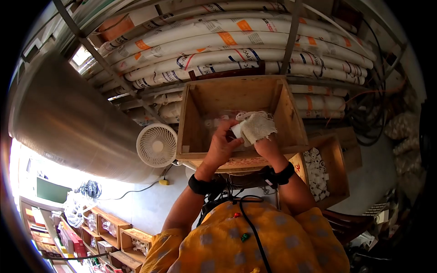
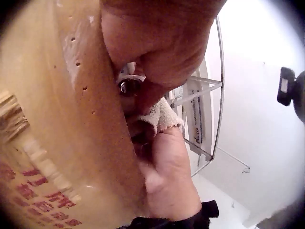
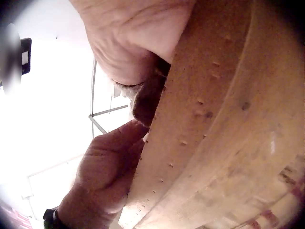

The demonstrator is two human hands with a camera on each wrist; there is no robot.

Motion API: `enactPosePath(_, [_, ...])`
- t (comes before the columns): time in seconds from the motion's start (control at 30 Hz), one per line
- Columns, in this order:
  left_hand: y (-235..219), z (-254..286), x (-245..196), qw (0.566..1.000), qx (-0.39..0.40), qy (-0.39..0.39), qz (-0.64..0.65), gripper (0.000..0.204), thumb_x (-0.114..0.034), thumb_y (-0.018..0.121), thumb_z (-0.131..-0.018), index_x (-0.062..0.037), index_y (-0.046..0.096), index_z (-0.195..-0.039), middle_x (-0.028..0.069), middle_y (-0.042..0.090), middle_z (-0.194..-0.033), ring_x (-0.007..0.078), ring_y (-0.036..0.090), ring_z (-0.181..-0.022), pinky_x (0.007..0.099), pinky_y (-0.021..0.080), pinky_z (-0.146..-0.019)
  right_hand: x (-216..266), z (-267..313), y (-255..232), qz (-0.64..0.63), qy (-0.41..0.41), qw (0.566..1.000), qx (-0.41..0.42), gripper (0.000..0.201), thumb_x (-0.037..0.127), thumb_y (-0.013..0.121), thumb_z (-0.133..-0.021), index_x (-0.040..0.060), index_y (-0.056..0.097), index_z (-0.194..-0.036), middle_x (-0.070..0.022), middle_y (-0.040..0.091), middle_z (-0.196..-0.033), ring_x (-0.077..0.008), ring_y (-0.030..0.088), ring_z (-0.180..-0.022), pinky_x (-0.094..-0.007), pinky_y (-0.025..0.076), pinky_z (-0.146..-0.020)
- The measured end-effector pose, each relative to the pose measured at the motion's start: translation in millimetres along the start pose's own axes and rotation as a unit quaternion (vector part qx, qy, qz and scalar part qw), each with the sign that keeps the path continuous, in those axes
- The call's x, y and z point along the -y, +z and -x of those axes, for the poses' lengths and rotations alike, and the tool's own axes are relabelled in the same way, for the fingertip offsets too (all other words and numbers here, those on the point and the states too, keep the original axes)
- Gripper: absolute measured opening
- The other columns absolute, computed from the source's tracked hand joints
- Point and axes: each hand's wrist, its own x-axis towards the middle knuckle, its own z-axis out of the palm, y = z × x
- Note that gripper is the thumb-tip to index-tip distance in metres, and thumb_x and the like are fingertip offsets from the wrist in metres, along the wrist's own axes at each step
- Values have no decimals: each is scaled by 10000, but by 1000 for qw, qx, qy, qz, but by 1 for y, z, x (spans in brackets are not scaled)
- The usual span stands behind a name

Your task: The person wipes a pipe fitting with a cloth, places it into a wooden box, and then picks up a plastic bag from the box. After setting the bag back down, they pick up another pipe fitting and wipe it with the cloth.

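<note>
Over the front part of a wooden box [image 1: 236, 84], the left hand [image 1: 222, 144] pinches a small white fitting [image 1: 236, 131] between thumb and fingers. Beside it the right hand [image 1: 267, 148] holds a rough, pale cloth [image 1: 258, 126], which covers most of its fingers and lies against the fitting. In the left wrist view a round opening of the fitting [image 2: 129, 86] shows between the hands, with the cloth [image 2: 164, 117] next to it. The box wall hides part of the fingers in the right wrist view. White pieces in clear plastic lie inside the box.
A white round fan [image 1: 157, 144] stands left of the box. A second wooden box [image 1: 339, 170] with many white fittings is at the right. Wrapped pipes [image 1: 218, 41] lie stacked behind on a metal rack. Small wooden bins [image 1: 109, 225] stand at the lower left.
</note>
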Motion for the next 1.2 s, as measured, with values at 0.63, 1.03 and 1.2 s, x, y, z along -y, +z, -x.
enactPosePath(0.63, [-1,-1,-3,999,25,1,38,470,37,640,-779,4,435,-1200,82,575,-1022,124,561,-906,257,469,-782,-3,2,0,-2,47,999,9,289,59,572,-799,33,567,-1087,-153,575,-1093,-358,525,-1026,-442,415,-883])
enactPosePath(1.03, [-4,-2,-18,997,59,-47,14,389,-73,650,-817,-16,478,-1161,27,559,-986,90,522,-879,234,441,-759,-11,5,-1,80,-42,996,25,288,38,519,-801,26,573,-1083,-167,563,-1094,-375,514,-1023,-441,405,-893])
enactPosePath(1.2, [-3,-1,-17,995,50,-57,67,398,-48,644,-814,-13,471,-1171,30,567,-968,93,532,-867,234,445,-754,-18,10,4,152,-62,986,11,315,50,552,-777,35,579,-1090,-163,568,-1100,-370,521,-1025,-451,413,-887])
